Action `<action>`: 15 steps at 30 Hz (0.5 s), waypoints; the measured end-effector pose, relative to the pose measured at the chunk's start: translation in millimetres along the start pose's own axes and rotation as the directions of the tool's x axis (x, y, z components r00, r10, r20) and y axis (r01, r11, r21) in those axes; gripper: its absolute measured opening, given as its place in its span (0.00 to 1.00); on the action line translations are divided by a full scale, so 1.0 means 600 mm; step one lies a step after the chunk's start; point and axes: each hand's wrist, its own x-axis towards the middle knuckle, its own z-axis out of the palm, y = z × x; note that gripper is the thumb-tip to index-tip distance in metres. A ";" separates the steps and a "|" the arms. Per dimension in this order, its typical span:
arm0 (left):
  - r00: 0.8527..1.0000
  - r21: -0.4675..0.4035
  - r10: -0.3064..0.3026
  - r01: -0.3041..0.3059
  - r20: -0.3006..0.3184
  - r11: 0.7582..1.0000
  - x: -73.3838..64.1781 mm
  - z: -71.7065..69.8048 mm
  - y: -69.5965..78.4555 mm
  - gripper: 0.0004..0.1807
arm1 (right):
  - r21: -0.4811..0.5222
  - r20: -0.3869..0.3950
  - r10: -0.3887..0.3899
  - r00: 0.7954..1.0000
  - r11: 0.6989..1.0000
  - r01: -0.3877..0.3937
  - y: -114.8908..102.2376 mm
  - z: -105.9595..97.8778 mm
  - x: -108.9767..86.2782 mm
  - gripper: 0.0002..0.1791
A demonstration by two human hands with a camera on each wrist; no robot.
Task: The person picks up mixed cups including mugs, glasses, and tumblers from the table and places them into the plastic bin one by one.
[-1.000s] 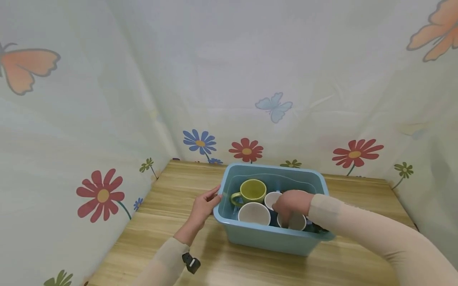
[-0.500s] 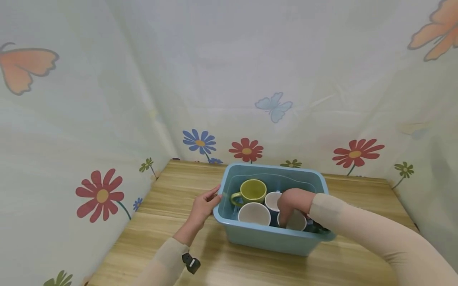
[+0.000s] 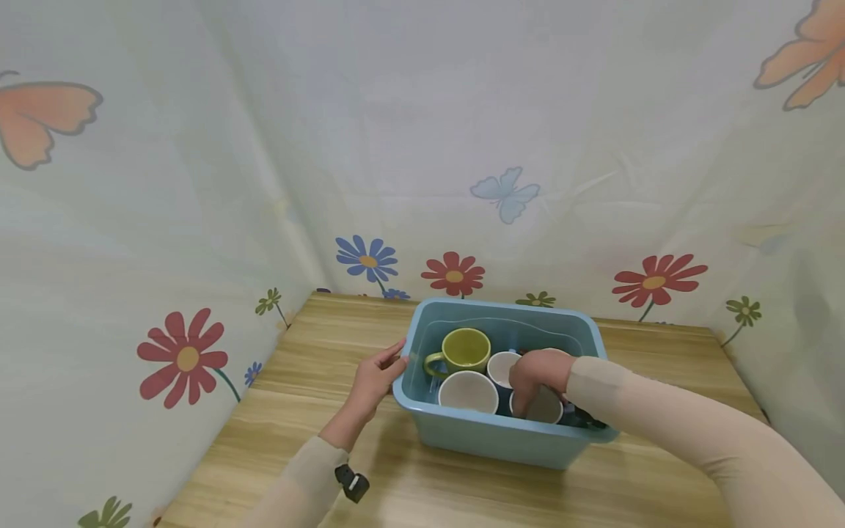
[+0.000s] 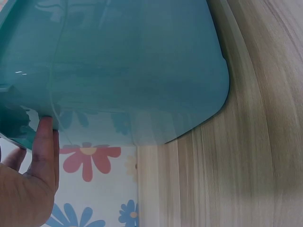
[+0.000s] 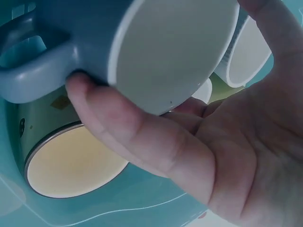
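Inside a light blue plastic basin (image 3: 491,433), my right hand (image 3: 541,370) reaches down and grips a blue mug (image 5: 92,42) with a white interior. The right wrist view shows one finger beside its handle (image 5: 40,75) and the thumb across the mouth at the far side. My left hand (image 3: 372,378) touches the basin's left side at the rim, its fingers (image 4: 45,146) straight against the outer wall. Left of the right hand stand a green mug (image 3: 465,350), a white-lined mug (image 3: 469,392) and a smaller white-lined cup (image 3: 503,367).
Near the blue mug sits a dark-rimmed mug (image 5: 75,161) with a cream interior. The basin stands on a wood-grain table (image 3: 317,352), close to a hanging sheet (image 3: 396,147) printed with flowers and butterflies. A black band (image 3: 352,484) circles the left sleeve.
The right hand's fingers have shifted slightly and now reach down over the near left rim of the blue mug. My left hand has stayed against the basin.
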 end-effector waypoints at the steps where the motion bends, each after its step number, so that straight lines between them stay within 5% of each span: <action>1: 1.000 -0.004 -0.001 0.001 -0.002 1.000 0.001 0.000 0.000 0.25 | 0.008 -0.004 -0.002 1.000 1.000 0.002 0.001 -0.001 0.000 0.24; 8: 1.000 0.001 0.003 -0.003 -0.003 1.000 0.001 -0.001 -0.001 0.25 | -0.003 0.051 -0.049 0.997 0.999 0.049 -0.009 -0.011 -0.047 0.19; 15: 1.000 -0.019 -0.006 0.006 0.002 1.000 0.003 0.002 -0.006 0.26 | -0.109 0.095 -0.049 0.994 0.992 0.059 -0.007 -0.013 -0.042 0.22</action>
